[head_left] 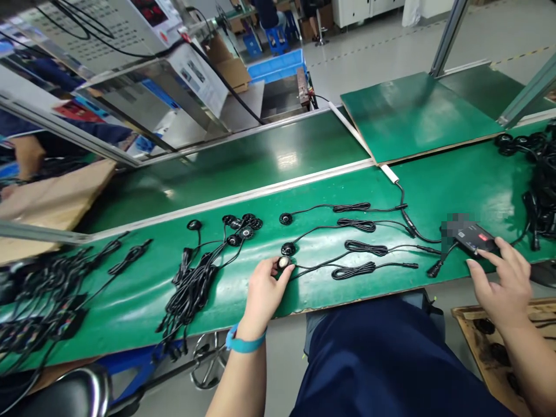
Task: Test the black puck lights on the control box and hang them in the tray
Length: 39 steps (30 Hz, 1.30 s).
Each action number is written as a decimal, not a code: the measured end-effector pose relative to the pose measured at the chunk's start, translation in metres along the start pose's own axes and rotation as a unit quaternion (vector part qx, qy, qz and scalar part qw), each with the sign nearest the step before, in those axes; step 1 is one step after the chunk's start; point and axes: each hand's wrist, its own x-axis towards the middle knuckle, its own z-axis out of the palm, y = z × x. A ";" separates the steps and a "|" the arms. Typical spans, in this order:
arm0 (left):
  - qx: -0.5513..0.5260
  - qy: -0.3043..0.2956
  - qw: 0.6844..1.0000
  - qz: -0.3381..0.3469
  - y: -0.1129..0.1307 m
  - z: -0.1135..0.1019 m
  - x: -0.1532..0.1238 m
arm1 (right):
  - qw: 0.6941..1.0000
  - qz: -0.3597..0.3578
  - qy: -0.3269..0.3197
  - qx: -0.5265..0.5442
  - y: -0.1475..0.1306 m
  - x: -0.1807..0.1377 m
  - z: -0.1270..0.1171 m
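Observation:
My left hand (267, 289) pinches a small round black light (284, 262) with a pale face, tilted up at the table's near side. Another round black light (287, 248) lies just behind it, and a third round light (285, 218) sits farther back. Folded black cables (359, 248) run right from these lights. Over at the right, my right hand (499, 278) has its fingers apart, with fingertips touching a black control box (475, 236) bearing a red mark. A loose cable connector (434, 269) lies left of the box.
A bundle of cabled round lights (195, 284) lies left of my left hand, with more cables (39, 301) at the far left. Black parts are piled (545, 185) at the far right. A raised green board (421, 119) stands behind. A wooden tray (471, 341) sits below right.

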 end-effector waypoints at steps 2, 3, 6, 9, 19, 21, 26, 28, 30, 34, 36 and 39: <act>0.006 0.027 0.999 0.016 -0.001 0.001 0.000 | 1.000 -0.003 0.014 -0.003 0.000 0.000 0.002; 0.011 0.046 0.999 0.022 -0.001 0.001 0.001 | 1.000 -0.001 0.017 -0.003 0.000 0.000 0.002; 0.023 0.082 0.995 0.047 -0.001 0.000 0.002 | 1.000 0.010 0.017 -0.002 -0.004 -0.001 0.003; 0.017 0.085 0.993 0.078 0.002 -0.002 0.004 | 1.000 0.017 0.024 -0.001 -0.007 -0.001 0.002; -0.028 0.119 0.992 -0.014 0.010 -0.001 0.004 | 0.999 0.024 0.025 -0.021 -0.004 -0.002 0.000; -0.035 0.129 0.991 0.007 0.011 -0.001 0.003 | 0.999 0.029 0.024 -0.022 -0.001 -0.003 0.002; -0.023 0.168 0.985 0.024 0.009 -0.005 -0.002 | 0.999 0.039 0.021 -0.025 0.006 -0.007 0.007; -0.011 0.162 0.987 0.013 0.008 -0.007 -0.003 | 0.998 0.046 0.021 -0.025 0.007 -0.009 0.007; 0.004 0.164 0.986 0.011 0.009 -0.010 -0.003 | 0.998 0.061 0.016 -0.028 0.007 -0.009 0.007; 0.015 0.147 0.986 0.076 0.017 -0.010 0.006 | 0.998 0.052 0.027 -0.024 0.004 -0.008 0.007; 0.023 0.118 0.986 0.113 0.019 -0.007 0.016 | 0.998 0.042 0.039 -0.020 0.003 -0.007 0.007; 0.033 0.097 0.988 0.118 0.015 0.000 0.035 | 0.998 0.043 0.048 -0.017 -0.003 -0.005 0.007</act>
